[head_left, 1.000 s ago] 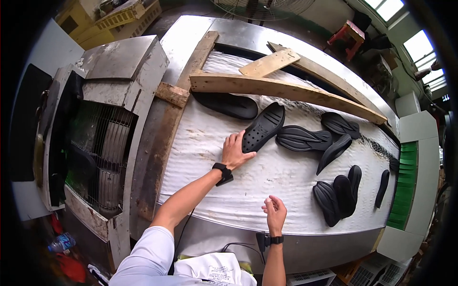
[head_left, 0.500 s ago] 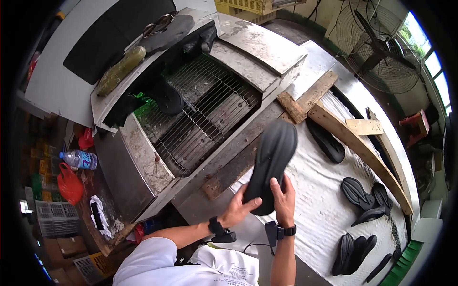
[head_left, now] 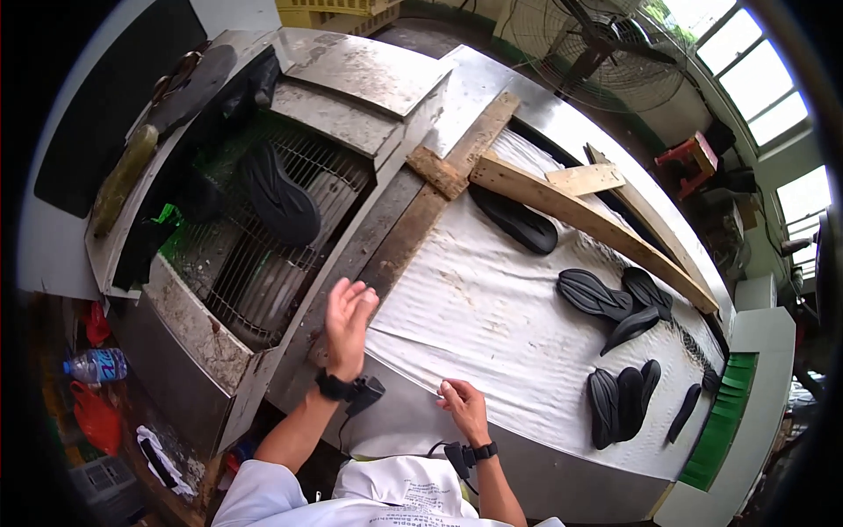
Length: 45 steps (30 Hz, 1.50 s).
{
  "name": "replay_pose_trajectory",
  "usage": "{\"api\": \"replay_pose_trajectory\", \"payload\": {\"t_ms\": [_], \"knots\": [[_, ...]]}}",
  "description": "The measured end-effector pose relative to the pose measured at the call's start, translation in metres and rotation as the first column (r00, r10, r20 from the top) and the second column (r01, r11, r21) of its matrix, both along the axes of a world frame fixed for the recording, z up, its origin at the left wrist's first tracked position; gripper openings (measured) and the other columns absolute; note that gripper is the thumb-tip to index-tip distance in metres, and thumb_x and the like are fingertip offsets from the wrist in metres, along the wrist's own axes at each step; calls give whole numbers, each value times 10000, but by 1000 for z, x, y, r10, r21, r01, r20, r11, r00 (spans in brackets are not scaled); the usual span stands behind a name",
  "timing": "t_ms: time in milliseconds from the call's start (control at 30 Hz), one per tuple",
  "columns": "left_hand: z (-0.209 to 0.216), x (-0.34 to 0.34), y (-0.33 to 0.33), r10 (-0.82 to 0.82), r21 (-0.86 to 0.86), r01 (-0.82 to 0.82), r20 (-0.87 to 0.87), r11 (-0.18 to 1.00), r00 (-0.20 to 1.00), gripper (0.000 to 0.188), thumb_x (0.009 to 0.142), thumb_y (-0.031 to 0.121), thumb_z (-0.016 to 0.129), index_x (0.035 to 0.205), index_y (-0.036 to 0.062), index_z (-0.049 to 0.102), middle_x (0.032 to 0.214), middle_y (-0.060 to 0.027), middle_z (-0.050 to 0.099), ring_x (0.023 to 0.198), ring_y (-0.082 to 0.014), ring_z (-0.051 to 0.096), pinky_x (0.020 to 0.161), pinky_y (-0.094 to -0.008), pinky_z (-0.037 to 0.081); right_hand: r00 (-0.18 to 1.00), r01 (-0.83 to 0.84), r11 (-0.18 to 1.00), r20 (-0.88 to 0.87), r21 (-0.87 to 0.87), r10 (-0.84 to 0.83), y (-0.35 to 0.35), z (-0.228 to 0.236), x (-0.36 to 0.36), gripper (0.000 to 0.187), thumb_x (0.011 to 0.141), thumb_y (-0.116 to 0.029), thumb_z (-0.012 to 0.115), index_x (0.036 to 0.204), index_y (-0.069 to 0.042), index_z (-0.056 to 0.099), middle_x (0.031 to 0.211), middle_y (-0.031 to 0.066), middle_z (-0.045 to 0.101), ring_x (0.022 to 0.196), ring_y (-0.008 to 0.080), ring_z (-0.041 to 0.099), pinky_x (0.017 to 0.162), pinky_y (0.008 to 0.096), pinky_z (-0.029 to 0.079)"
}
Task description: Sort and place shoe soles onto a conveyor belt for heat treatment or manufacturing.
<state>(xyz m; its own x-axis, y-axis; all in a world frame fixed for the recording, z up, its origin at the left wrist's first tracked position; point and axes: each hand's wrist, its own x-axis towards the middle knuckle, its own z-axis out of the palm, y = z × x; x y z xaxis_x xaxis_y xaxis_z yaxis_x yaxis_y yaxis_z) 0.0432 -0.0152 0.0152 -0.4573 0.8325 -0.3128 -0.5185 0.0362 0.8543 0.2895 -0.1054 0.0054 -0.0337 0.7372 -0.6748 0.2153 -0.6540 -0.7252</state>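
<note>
The wire basket point(head_left: 263, 255) sits inside a worn metal housing point(head_left: 351, 79) to the person's left. One black shoe sole point(head_left: 279, 202) lies in it on the mesh, well apart from both hands. A second dark sole point(head_left: 189, 83) rests on the top of the housing at the far left.

The table point(head_left: 544, 474) is covered with a white ribbed sheet point(head_left: 492, 325). On it, from near to far: a cluster of black soles point(head_left: 622, 402) by the right edge, a narrow dark strip point(head_left: 683, 413) just beside them, a second group of soles point(head_left: 615, 303) farther on, and a single sole point(head_left: 514, 220) lying against a long wooden plank point(head_left: 580, 211). Shorter wooden boards point(head_left: 439, 171) lie between the sheet and the housing. A green ribbed panel point(head_left: 724, 422) closes the right end of the table.

On the floor at the lower left stand a plastic bottle point(head_left: 97, 364) and a red bag point(head_left: 97, 417). A large fan point(head_left: 615, 53) and bright windows point(head_left: 755, 70) stand at the far side of the room.

The left hand point(head_left: 347, 325) is raised above the housing edge, fingers spread apart, holding nothing. The right hand point(head_left: 464, 408) rests on the near edge of the sheet, fingers loosely curled, gripping nothing.
</note>
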Motion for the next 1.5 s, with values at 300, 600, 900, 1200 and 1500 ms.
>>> {"api": "replay_pose_trajectory", "payload": {"t_ms": [300, 600, 900, 1200, 1500], "knots": [[-90, 224, 142, -478, -58, 501, -412, 863, 776, 680, 884, 160, 747, 1426, -58, 400, 1335, -214, 510, 1209, -291, 554, 1011, -383, 496, 966, 231, 973, 112, 15, -231, -13, -23, 94, 376, 966, -257, 695, 1186, 46, 666, 962, 121, 739, 794, 160, 721, 681, 260, 539], [-123, 300, 283, -212, -236, 667, -970, 706, -119, 906, 700, 213, 823, 1473, 27, 389, 1509, -201, 380, 1436, -383, 316, 1163, -536, 279, 907, 413, 911, 99, -15, -409, -28, -41, 148, 323, 988, -193, 658, 1199, 52, 643, 970, 123, 727, 784, 164, 714, 671, 261, 555], [-112, 276, 295, -125, -372, 739, -921, 562, -368, 717, 732, -22, 635, 1425, 75, 479, 1373, -141, 493, 1350, -311, 421, 1131, -504, 319, 915, 393, 919, 82, 25, -394, -25, -41, 157, 317, 988, -197, 662, 1195, 43, 647, 966, 112, 728, 776, 156, 711, 673, 256, 548], [-132, 286, 305, -42, -353, 697, -906, 624, -421, 555, 874, 159, 585, 1421, 164, 497, 1424, -169, 486, 1396, -337, 400, 1132, -568, 308, 948, 299, 954, 107, 32, -301, -26, -30, 113, 321, 983, -210, 680, 1186, 37, 660, 974, 108, 735, 793, 164, 722, 671, 261, 561], [-105, 285, 321, 11, -569, 664, -755, 486, -655, 776, 687, 206, 787, 1402, 203, 486, 1252, -202, 557, 1184, -370, 542, 1020, -553, 384, 932, 344, 939, 128, -20, -338, -39, -30, 113, 350, 952, -223, 719, 1176, 41, 671, 970, 131, 736, 790, 170, 723, 709, 279, 569]]}}
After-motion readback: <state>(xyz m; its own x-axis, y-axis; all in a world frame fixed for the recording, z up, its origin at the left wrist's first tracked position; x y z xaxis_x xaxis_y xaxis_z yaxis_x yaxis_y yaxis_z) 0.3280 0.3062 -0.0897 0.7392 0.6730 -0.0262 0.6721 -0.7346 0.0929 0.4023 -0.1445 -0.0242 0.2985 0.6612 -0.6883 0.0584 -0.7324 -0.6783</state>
